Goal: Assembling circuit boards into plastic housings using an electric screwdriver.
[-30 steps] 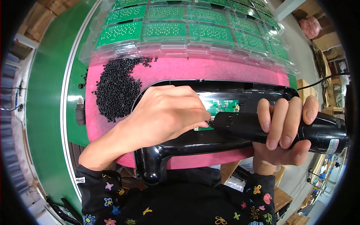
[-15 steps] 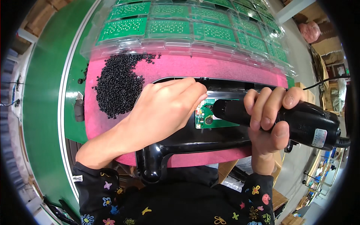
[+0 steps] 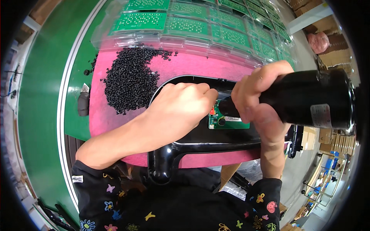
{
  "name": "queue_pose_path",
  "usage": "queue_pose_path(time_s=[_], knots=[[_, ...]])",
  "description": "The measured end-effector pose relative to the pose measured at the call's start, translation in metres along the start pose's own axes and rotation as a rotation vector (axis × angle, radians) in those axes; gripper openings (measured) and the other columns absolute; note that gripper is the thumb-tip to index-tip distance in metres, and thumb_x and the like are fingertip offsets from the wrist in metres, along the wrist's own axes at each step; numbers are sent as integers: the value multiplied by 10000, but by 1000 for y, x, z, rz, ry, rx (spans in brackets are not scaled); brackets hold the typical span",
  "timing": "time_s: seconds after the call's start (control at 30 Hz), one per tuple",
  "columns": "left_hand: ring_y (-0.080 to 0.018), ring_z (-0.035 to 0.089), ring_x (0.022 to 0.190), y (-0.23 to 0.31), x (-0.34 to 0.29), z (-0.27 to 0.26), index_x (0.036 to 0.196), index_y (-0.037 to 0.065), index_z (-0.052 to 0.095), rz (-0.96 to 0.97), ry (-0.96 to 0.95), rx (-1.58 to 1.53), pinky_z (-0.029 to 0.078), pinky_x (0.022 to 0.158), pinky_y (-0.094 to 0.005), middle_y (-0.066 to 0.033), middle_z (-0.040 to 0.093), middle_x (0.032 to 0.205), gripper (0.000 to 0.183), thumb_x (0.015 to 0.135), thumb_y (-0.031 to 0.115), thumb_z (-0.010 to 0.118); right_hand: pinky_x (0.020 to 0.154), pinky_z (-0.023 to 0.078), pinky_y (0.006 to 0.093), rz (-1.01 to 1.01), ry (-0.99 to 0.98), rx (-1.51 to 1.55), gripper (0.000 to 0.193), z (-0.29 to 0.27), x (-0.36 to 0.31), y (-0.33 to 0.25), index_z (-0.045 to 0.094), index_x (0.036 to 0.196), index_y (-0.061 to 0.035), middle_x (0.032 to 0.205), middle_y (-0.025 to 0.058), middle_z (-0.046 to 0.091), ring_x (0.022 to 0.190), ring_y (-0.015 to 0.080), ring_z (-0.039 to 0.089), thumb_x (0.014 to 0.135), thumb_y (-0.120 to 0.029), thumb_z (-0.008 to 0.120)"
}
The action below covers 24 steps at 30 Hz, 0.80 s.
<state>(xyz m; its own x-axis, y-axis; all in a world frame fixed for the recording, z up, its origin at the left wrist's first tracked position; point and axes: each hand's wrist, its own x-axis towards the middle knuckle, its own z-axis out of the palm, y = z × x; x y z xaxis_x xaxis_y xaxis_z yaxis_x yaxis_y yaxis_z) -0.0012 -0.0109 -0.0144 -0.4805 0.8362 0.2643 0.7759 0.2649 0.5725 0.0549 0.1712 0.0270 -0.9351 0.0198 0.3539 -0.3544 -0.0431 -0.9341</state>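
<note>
Clasping the black electric screwdriver (image 3: 308,98), the right hand (image 3: 262,92) is wrapped around its body, narrow end over the green circuit board (image 3: 230,123) within the black plastic housing (image 3: 216,148) on the pink surface (image 3: 189,63), while the left hand (image 3: 183,111) is curled beside the board, fingertips hidden, any pinched item indeterminable.

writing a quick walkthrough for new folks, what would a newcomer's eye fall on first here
Probably the heap of tiny black parts at upper left on the pink mat. Next, the bulky black tool in the right grip, its narrow end at a circuit board in the black shell. Across the top, rows of green boards in clear trays also stand out.
</note>
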Motion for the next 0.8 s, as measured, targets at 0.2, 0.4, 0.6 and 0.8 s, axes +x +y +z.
queue_pose_path(time_s=[0.2, 0.4, 0.6, 0.8], knots=[[-373, 629, 750, 2, -1, -2, 889, -29, 609, -32, -29, -38, 493, 605, -451, -159, 604, 801, 107, 842, 60, 645, 456, 351, 254, 1, -40, 64, 400, 1, 3, 3, 461, 1027, -71, 628, -27, 453, 453, 88, 400, 825, -242, 762], [-361, 642, 770, 1, 1, -1, 907, -3, 641, -64, -82, -61, 512, 642, -450, -157, 636, 833, 129, 846, 108, 667, 569, 443, 267, -3, 70, 282, 312, 0, -13, -5, 476, 1053, -43, 702, 38, 535, 589, 129, 517, 823, -94, 681], [-348, 648, 783, 4, 2, -4, 903, 6, 650, -88, -134, -102, 519, 657, -435, -142, 647, 819, 131, 861, 128, 669, 550, 390, 306, -101, 77, 319, 335, -15, -19, -8, 461, 1092, -110, 672, -10, 491, 514, 128, 464, 904, -285, 675], [-318, 658, 765, 3, 6, 1, 907, -1, 661, 49, -38, -194, 534, 662, -398, -122, 663, 815, 132, 836, 103, 699, 637, 402, 267, -203, 30, 437, 241, -23, -24, -22, 457, 1057, -100, 723, -22, 499, 540, 75, 465, 922, -240, 599]])
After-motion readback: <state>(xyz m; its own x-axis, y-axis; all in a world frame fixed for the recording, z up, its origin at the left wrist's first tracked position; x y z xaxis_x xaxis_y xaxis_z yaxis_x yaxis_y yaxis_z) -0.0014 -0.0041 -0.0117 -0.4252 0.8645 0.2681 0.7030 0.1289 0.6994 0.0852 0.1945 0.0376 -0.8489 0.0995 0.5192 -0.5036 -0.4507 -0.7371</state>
